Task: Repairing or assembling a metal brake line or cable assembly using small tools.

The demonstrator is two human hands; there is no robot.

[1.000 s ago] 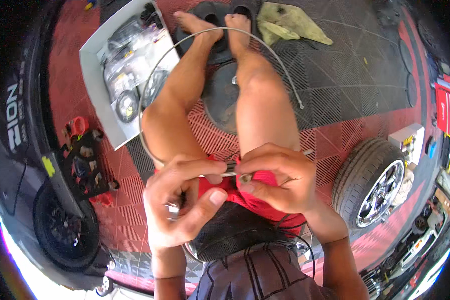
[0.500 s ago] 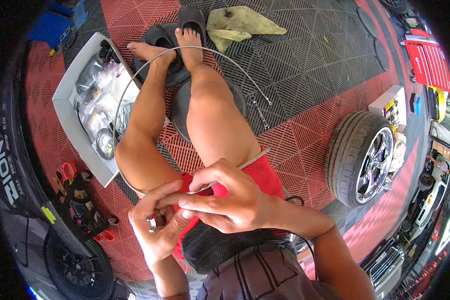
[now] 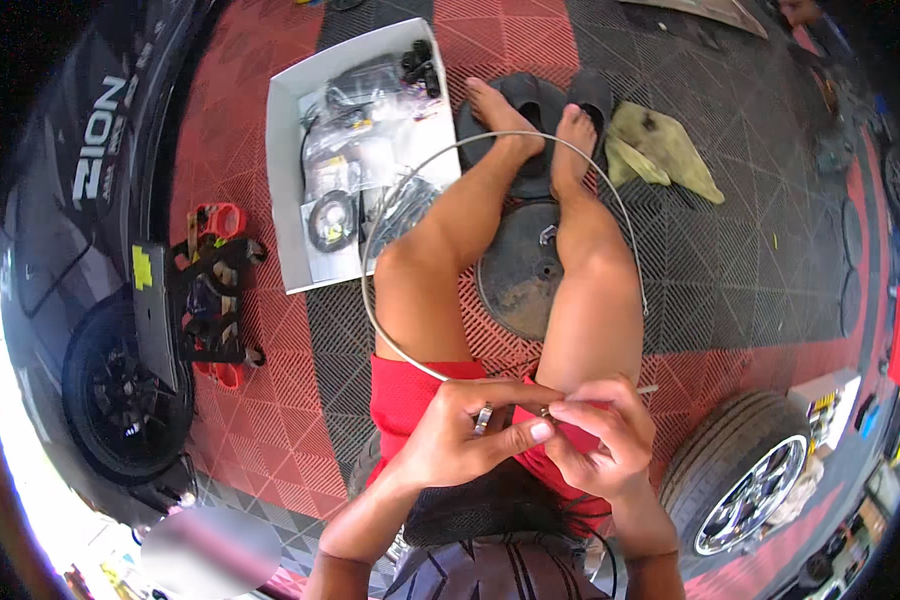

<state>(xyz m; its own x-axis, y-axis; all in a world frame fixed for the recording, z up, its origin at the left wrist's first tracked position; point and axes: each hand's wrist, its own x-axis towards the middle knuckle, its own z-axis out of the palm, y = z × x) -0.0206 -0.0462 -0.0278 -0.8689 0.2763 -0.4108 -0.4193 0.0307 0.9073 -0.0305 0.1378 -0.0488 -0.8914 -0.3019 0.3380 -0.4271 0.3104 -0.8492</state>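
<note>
A thin grey braided hose (image 3: 367, 262) loops from my hands out over my shins and back, and its far end with a small metal fitting hangs beside my right knee. My left hand (image 3: 460, 432), with a silver ring, pinches the near part of the hose between thumb and forefinger. Close beside it, my right hand (image 3: 610, 436) has its thumb and fingers pressed together at the hose, around a tiny brass-coloured piece (image 3: 545, 411). A short pale end (image 3: 648, 389) sticks out past the right hand. The fingers partly hide where the pieces meet.
An open white box (image 3: 282, 205) of bagged parts lies left of my legs. A wheel with tyre (image 3: 710, 455) rests at the right. A yellowish cloth (image 3: 660, 150) lies beyond my feet. A dark car (image 3: 80, 240) and a red-black wheeled dolly (image 3: 215, 300) stand left.
My view has swung to the right, so the scene sits differently. My hands have drawn slightly apart, showing the tiny brass-coloured piece between the fingertips. Both still pinch at the hose.
</note>
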